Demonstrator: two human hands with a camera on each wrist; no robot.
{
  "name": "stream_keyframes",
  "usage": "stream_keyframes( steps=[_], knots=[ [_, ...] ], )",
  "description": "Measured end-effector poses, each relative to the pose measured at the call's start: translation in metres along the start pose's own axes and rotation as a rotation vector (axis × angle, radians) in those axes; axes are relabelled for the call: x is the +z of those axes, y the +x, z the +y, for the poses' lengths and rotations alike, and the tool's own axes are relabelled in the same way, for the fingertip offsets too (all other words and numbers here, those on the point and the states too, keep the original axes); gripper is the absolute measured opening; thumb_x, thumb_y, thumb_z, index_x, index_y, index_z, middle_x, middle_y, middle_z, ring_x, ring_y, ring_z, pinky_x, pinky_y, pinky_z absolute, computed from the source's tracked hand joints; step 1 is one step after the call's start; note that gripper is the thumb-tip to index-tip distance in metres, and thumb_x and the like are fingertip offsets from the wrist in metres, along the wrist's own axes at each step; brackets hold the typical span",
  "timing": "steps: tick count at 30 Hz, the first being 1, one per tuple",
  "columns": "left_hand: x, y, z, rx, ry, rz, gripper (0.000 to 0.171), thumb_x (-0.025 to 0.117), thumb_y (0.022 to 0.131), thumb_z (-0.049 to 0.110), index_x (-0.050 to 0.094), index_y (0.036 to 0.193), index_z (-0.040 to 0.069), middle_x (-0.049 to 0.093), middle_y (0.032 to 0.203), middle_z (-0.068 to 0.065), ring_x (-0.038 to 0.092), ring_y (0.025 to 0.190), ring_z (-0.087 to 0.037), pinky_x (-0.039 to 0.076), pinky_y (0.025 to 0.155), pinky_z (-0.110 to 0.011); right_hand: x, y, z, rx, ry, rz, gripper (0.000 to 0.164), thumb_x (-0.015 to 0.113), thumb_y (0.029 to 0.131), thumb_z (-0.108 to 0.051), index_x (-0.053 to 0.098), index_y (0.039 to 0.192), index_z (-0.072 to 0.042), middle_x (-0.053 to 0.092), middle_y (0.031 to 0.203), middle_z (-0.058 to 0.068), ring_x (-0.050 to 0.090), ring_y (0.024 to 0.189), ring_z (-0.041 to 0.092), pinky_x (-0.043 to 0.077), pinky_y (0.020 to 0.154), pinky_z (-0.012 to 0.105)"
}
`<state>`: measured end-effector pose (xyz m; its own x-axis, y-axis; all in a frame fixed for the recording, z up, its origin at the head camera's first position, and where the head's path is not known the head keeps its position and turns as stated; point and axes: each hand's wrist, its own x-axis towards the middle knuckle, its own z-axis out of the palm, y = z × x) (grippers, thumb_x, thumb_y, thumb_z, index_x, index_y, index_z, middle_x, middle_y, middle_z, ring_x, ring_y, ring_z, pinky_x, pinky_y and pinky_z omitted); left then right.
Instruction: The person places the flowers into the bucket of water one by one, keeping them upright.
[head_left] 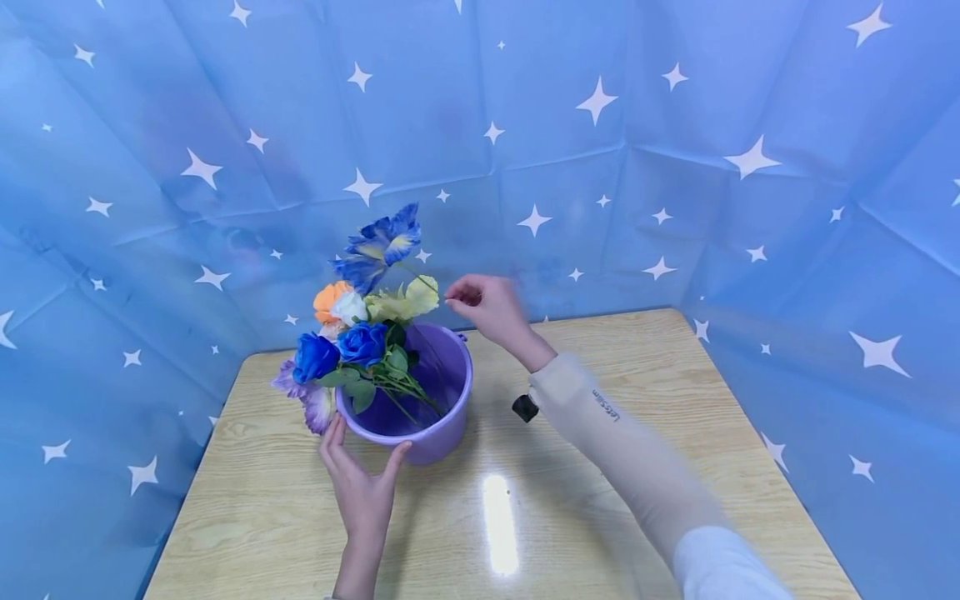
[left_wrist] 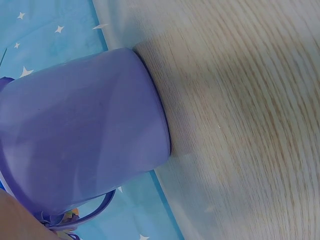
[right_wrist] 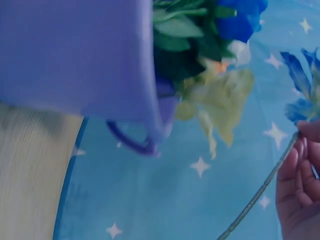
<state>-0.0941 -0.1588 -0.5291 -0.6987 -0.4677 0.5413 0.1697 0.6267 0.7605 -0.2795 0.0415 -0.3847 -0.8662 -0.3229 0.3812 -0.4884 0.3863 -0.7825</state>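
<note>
A purple bucket (head_left: 442,433) stands upright on the table, with several artificial flowers leaning out to the left. Blue roses (head_left: 363,343), an orange flower (head_left: 331,302), a yellow flower (head_left: 408,300) and a purple flower (head_left: 318,408) are among them. My left hand (head_left: 363,492) rests at the bucket's near left rim, thumb and fingers spread; in its wrist view only a bit of it shows. Between thumb and fingertips, my right hand (head_left: 491,308) pinches the stem (right_wrist: 257,196) of a blue iris (head_left: 382,242) whose bloom is above the other flowers.
The wooden table (head_left: 600,375) reaches back to a blue curtain (head_left: 480,100) with white stars. A small black object (head_left: 525,407) shows beside the right cuff. The bucket's handle (right_wrist: 131,142) hangs at its side.
</note>
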Motion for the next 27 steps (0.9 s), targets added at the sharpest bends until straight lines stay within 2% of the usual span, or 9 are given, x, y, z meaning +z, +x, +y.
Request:
stream_keyframes(
  steps=[6,16,27],
  knots=[
    [0.000,0.000,-0.001,0.007,-0.005,0.003,0.108,0.094,0.064,0.025,0.032,0.149,-0.003,0.036,0.150,-0.018,0.040,0.138,-0.038,0.024,0.126,-0.021,0.018,0.008,-0.020,-0.026,0.056,-0.036,0.012,0.070,0.091,-0.009,0.075,0.098,-0.001,0.075,0.089,0.010,0.067,0.076,0.017,0.056,0.066,0.020],
    [0.000,0.000,0.000,0.001,0.024,0.007,0.109,0.093,0.064,0.028,0.033,0.149,-0.002,0.038,0.149,-0.018,0.041,0.137,-0.038,0.028,0.124,-0.022,0.047,0.013,-0.041,-0.036,0.053,-0.054,0.009,0.070,0.091,-0.009,0.075,0.096,-0.004,0.076,0.091,0.008,0.069,0.077,0.016,0.056,0.067,0.016],
    [-0.001,-0.001,0.000,0.008,0.020,0.007,0.108,0.093,0.064,0.027,0.032,0.149,-0.001,0.038,0.149,-0.018,0.042,0.137,-0.038,0.028,0.124,-0.020,0.077,0.011,-0.039,0.018,0.002,-0.057,0.005,0.070,0.093,-0.014,0.071,0.095,-0.009,0.074,0.089,0.005,0.066,0.077,0.012,0.051,0.065,0.011]
  ],
)
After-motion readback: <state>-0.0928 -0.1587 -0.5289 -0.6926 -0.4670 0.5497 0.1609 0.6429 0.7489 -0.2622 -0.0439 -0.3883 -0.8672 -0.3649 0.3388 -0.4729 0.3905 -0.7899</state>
